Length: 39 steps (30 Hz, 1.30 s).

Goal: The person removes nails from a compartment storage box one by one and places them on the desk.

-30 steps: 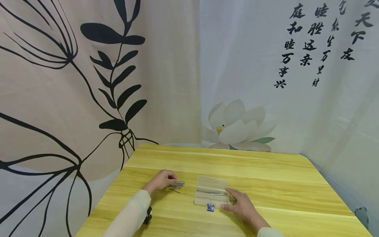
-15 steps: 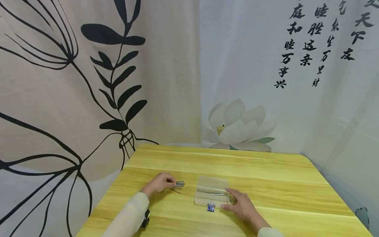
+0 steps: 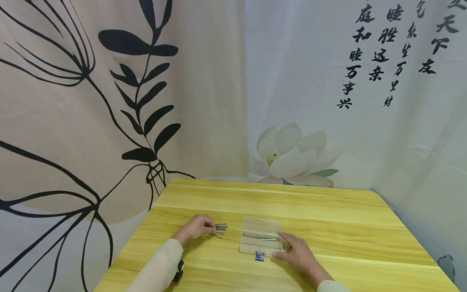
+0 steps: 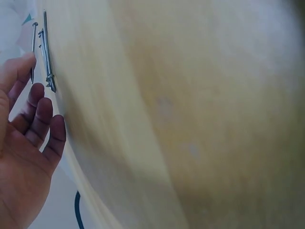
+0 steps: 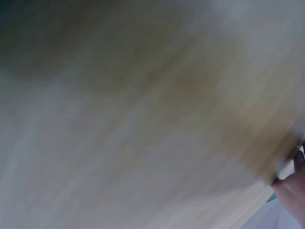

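My left hand (image 3: 197, 226) is at the left of the table, beside a small pile of metal nails (image 3: 221, 227). In the left wrist view, the thumb and index finger pinch a single nail (image 4: 34, 40), while the other fingers are loosely bent. More nails (image 4: 46, 52) lie on the tabletop just beyond it. A clear plastic box (image 3: 250, 246) stands with its lid raised and a few nails (image 3: 268, 239) inside. At its right side my right hand (image 3: 298, 254) holds the box between thumb and fingers. The right wrist view catches only part of this hand (image 5: 291, 191).
A blue label or latch piece (image 3: 259, 256) sits at the front edge of the box. The wooden table (image 3: 328, 215) has rounded far corners. Behind it hangs a printed curtain (image 3: 211, 101) with plants and writing.
My left hand has drawn back slightly left and toward me, so more of the nail pile shows. My right hand and the box have stayed where they were.
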Each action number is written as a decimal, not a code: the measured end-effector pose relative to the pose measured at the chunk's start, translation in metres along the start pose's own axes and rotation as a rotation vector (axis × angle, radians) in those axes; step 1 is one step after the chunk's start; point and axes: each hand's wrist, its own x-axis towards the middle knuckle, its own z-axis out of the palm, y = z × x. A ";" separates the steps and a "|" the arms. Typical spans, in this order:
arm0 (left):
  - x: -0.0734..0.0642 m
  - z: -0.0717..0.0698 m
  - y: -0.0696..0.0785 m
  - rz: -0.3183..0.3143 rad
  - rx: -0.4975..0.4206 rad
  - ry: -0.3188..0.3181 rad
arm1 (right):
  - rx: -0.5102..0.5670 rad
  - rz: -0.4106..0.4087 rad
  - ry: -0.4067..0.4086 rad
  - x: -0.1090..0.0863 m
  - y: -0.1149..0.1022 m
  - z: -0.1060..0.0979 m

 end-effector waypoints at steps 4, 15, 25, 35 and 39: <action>0.000 0.000 -0.001 0.010 0.017 0.001 | 0.001 0.000 0.001 0.000 -0.001 0.000; -0.002 -0.001 0.000 -0.022 0.004 0.002 | 0.000 0.003 0.003 0.000 -0.001 0.001; 0.001 -0.003 0.001 -0.051 -0.040 0.008 | 0.005 0.005 0.001 -0.001 -0.001 0.000; 0.008 -0.005 0.011 -0.032 -0.030 0.017 | 0.001 0.013 0.004 -0.001 -0.004 -0.002; 0.012 -0.006 0.023 -0.022 -0.054 0.000 | -0.004 0.011 0.003 0.000 -0.003 -0.001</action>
